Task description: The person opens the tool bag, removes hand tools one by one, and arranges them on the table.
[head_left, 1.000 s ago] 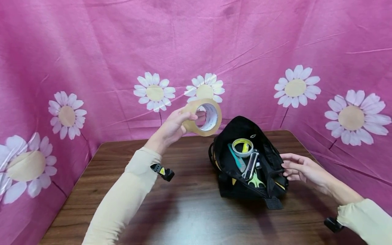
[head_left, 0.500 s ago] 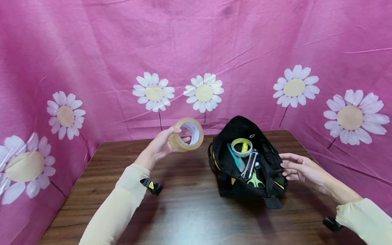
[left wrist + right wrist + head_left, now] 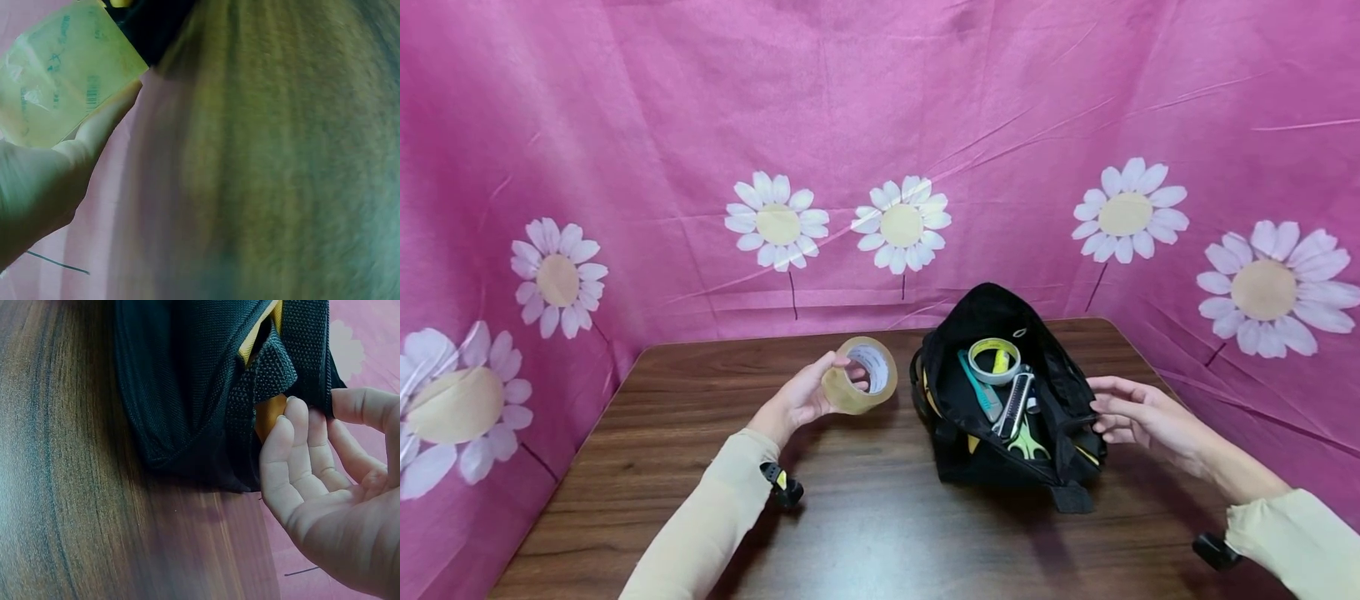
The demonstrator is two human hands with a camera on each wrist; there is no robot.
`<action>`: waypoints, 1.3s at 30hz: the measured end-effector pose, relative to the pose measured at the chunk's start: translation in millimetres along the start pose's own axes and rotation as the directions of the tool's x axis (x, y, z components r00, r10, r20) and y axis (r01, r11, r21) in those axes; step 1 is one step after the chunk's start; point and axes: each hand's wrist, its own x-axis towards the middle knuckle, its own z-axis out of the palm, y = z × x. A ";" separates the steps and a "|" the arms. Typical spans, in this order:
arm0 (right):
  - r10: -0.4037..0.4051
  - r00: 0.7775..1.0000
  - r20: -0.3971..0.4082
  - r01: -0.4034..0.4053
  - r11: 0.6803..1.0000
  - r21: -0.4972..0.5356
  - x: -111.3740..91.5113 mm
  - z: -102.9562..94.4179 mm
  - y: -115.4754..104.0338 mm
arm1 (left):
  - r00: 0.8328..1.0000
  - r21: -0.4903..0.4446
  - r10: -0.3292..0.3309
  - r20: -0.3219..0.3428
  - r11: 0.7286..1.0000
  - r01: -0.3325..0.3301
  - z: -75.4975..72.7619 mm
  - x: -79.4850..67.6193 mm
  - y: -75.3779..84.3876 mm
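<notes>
My left hand (image 3: 805, 393) grips a wide roll of clear-brown packing tape (image 3: 833, 388) by its left side, fingers through the core and thumb outside. Its printed, see-through outer face fills the upper left of the left wrist view. On the right of the table stands an open black tool bag (image 3: 1015, 473). With thumb and forefinger, my right hand (image 3: 1146, 421) pinches the rim at the bag's right end, the other fingers lying along its side. In the bag are a smaller tape roll (image 3: 976, 367), a teal cutter (image 3: 979, 387), a silver-and-black utility knife (image 3: 1015, 407) and green-handled scissors (image 3: 1028, 448).
The brown wooden table (image 3: 865, 525) lies under both arms, with its back edge close to a pink curtain (image 3: 850, 100) printed with daisies. A black strap tab (image 3: 1072, 498) sticks out from the bag's front. Camera units sit on both wrists.
My left hand has brought the packing tape down and left, from in front of the curtain to low over the table. The bag and my right hand stay in place.
</notes>
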 end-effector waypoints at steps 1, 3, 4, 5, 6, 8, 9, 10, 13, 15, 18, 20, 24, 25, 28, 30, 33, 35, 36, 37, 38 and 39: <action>-0.004 1.000 0.001 0.004 1.000 0.001 0.0 -0.3 -0.1 | 1.000 -0.005 -0.009 -0.003 1.000 0.009 -0.3 2.2 -2.1; -0.011 1.000 0.003 0.011 1.000 0.007 0.1 -1.0 -0.4 | 1.000 -0.003 -0.027 -0.012 1.000 0.027 -0.1 6.8 -5.8; -0.012 1.000 0.005 0.012 1.000 0.009 0.1 -1.5 -0.5 | 0.999 0.005 -0.034 -0.015 0.999 0.034 0.0 9.1 -7.5; -0.012 1.000 0.012 0.012 1.000 0.014 0.1 -1.9 -0.3 | 0.999 0.008 -0.044 -0.021 0.999 0.044 0.2 11.5 -9.0; -0.012 1.000 0.020 0.011 1.000 0.017 0.2 -2.3 0.2 | 0.998 0.012 -0.053 -0.023 0.999 0.053 0.1 13.5 -10.3; -0.013 0.999 0.034 0.012 1.000 0.025 0.4 -3.1 1.2 | 0.998 0.020 -0.066 -0.019 0.998 0.066 -0.1 16.7 -12.4; -0.014 0.999 0.040 0.013 1.000 0.028 0.5 -3.3 1.8 | 0.997 0.022 -0.071 -0.017 0.997 0.072 0.1 17.8 -13.2; -0.017 0.999 0.047 0.015 0.999 0.032 0.1 -3.3 2.4 | 0.997 0.020 -0.075 -0.017 0.997 0.075 0.7 18.1 -13.7; -0.020 0.999 0.051 0.018 0.999 0.032 -0.4 -3.0 3.3 | 0.996 0.016 -0.089 -0.025 0.996 0.090 3.8 17.9 -14.0; -0.015 0.999 0.049 0.014 1.000 0.027 -0.2 -3.0 3.4 | 0.994 0.040 -0.101 -0.029 0.994 0.102 6.1 17.9 -14.0; -0.007 0.999 0.038 0.007 1.000 0.013 0.4 -3.2 3.9 | 0.992 0.120 -0.126 -0.025 0.985 0.128 8.1 17.6 -12.5; -0.004 1.000 0.029 0.003 1.000 0.007 0.8 -3.5 4.2 | 0.990 0.182 -0.136 -0.027 0.973 0.139 9.3 16.9 -10.7; -0.006 1.000 0.028 0.006 1.000 0.013 0.6 -4.6 5.6 | 0.988 0.257 -0.140 -0.069 0.954 0.154 12.0 14.5 -4.9; -0.009 0.999 0.033 0.008 1.000 0.017 0.6 -4.7 5.5 | 0.987 0.268 -0.140 -0.082 0.950 0.157 12.1 13.7 -3.0; -0.017 0.999 0.051 0.015 0.999 0.028 0.4 -4.9 5.9 | 0.984 0.296 -0.141 -0.113 0.940 0.169 10.5 11.4 2.6; -0.021 0.998 0.060 0.019 0.999 0.034 0.4 -5.0 6.2 | 0.983 0.319 -0.139 -0.123 0.932 0.172 8.3 10.2 5.6; -0.024 0.998 0.061 0.022 0.999 0.034 0.5 -4.8 6.5 | 0.982 0.341 -0.133 -0.137 0.924 0.173 4.0 9.3 8.2; -0.024 0.998 0.058 0.022 0.999 0.034 0.4 -4.6 6.3 | 0.982 0.364 -0.124 -0.140 0.916 0.168 1.4 9.3 8.5; -0.024 0.998 0.056 0.022 0.999 0.032 0.2 -4.4 6.1 | 0.982 0.372 -0.123 -0.143 0.913 0.168 0.3 9.5 8.4; -0.024 0.998 0.053 0.022 0.999 0.031 -0.1 -4.2 6.0 | 0.982 0.380 -0.120 -0.146 0.910 0.168 -0.5 9.6 8.1; -0.023 0.998 0.052 0.022 0.999 0.031 -0.2 -3.9 5.9 | 0.982 0.387 -0.117 -0.151 0.907 0.167 -1.2 9.7 7.7; -0.023 0.998 0.051 0.021 0.999 0.031 -0.4 -3.6 5.9 | 0.981 0.393 -0.113 -0.158 0.904 0.167 -1.7 9.5 7.1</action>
